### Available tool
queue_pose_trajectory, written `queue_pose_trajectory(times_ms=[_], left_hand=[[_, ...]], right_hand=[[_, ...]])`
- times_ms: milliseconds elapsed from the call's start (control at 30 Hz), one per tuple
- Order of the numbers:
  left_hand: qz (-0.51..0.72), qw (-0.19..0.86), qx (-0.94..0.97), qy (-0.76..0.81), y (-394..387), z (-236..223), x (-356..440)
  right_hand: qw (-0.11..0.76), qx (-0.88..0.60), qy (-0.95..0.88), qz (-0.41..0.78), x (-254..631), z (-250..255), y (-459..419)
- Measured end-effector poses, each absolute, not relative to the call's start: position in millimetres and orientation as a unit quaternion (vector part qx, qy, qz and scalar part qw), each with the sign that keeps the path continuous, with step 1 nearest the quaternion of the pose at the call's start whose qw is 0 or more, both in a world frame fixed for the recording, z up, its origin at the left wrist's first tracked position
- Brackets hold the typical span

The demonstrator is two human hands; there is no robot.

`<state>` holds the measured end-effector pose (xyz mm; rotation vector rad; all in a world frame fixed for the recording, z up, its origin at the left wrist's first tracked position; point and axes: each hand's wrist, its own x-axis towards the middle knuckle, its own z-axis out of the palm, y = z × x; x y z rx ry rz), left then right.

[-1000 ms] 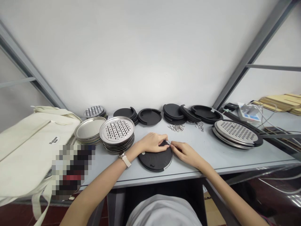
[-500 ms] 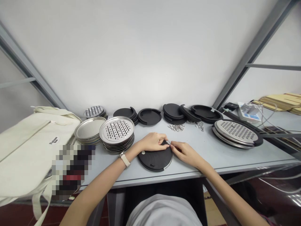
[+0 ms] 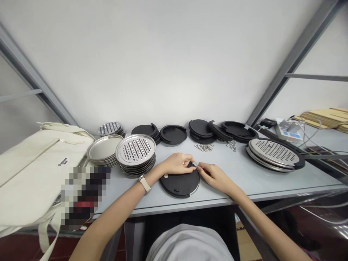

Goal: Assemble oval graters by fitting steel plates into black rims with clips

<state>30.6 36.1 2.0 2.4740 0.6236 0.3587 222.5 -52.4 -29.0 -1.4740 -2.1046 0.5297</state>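
Note:
A black round plate [image 3: 181,184] lies on the table in front of me, a small round light spot on its left side. Across its far part rests my left hand [image 3: 178,164], fingers bent and closed on the far right rim. My right hand [image 3: 214,177] is at the right edge, thumb and forefinger pinching a small metal wire clip [image 3: 195,165] where the left fingertips meet it. The fingers partly hide the clip. Behind them lies a loose pile of metal wire clips [image 3: 203,147], with more clips [image 3: 231,145] to its right.
On the left stand metal discs [image 3: 104,148], perforated grater discs [image 3: 135,150] and a cream bag [image 3: 35,174]. Black round plates [image 3: 173,135] line the wall. Grater discs [image 3: 273,151] in a black holder, a white device [image 3: 288,130] and cables are at right.
Both hands stay at the black plate's far right rim with the wire clip. The whole view has shifted very slightly.

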Motion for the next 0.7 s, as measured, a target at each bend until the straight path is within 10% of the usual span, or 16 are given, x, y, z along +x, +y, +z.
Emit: queue_pose_trajectory(times_ms=[700], left_hand=[[0.142,0.249,0.932,0.223,32.0,4.8,30.4]], right_hand=[[0.263,-0.558,-0.761,0.200,215.8,-25.7,-51.0]])
